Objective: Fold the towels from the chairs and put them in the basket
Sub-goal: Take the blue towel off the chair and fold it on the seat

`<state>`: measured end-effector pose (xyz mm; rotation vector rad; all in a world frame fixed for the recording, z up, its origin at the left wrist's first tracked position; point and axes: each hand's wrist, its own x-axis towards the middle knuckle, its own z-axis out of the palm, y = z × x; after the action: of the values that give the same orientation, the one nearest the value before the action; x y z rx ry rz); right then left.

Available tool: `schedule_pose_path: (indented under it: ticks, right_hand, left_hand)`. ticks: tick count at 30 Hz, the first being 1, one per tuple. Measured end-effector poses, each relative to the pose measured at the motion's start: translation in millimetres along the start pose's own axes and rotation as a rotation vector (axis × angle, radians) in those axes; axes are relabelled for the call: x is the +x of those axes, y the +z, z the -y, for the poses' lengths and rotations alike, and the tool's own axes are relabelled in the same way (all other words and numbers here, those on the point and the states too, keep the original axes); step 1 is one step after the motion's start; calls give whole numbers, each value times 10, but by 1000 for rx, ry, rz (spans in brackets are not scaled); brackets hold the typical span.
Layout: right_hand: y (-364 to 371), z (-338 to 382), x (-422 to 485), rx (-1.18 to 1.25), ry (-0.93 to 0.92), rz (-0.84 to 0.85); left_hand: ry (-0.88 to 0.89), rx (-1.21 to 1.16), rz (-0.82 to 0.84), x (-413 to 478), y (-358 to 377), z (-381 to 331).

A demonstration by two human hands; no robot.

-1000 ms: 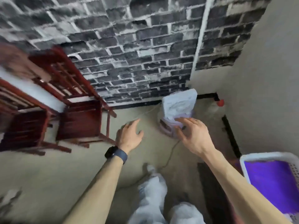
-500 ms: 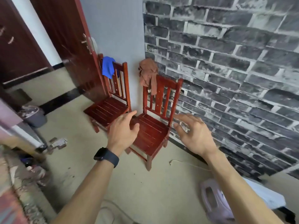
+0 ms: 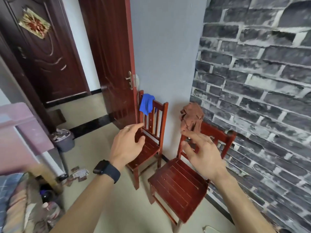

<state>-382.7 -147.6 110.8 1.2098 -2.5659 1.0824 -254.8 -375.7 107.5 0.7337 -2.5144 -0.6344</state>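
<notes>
Two red wooden chairs stand against the wall. A blue towel [image 3: 147,103] hangs on the backrest of the far chair [image 3: 149,145]. A brown towel [image 3: 191,117] is draped over the backrest corner of the near chair [image 3: 178,185]. My left hand [image 3: 127,145], with a dark watch on its wrist, is raised in front of the far chair, fingers relaxed and empty. Just below the brown towel, my right hand [image 3: 200,152] hovers with its fingers spread loosely and holds nothing. The basket is out of view.
A dark red door [image 3: 107,61] stands open behind the far chair. A grey bin [image 3: 64,142] sits on the floor at left, with playing cards [image 3: 79,174] scattered nearby. A pink table edge [image 3: 21,125] and bottles are at the left. The brick wall [image 3: 260,98] runs along the right.
The view has swung from the basket and floor corner to the chairs, which are now closer. Both hands stay raised and empty, and the right hand is nearer the brown towel.
</notes>
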Motion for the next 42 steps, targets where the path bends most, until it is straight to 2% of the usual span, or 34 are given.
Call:
schedule_pose_path:
  ticks: [5,14,18,24,31,37,40,42]
  right_hand:
    - [397,-103,757,20,-26,20]
    - [1091,-377,2661,52,-98,28]
    - [1462,-592,3398,47,-75,52]
    - [2085,-839,4159,-25,-8,117]
    - [2963,-1275,5015,-194,174,162]
    - [3731,-1680,5481,-435,518,337]
    - [4134,-1806,5483,-456,661,440]
    - [4375,-1837,5389,-487,696,450]
  left_hand:
    - [-22,32,8,722,51,405]
    - [-41,67,-26,2501,161,941]
    - [-56,71,-23,3199,249,1202]
    - [-64,59,65,4023,539,1686]
    - [-8,58,243,5206,1157,2314]
    - [108,48,456,6237,1967,2690]
    - [178,78,485,6644,2356,2791]
    - [196,121,486,6847,2600,2838]
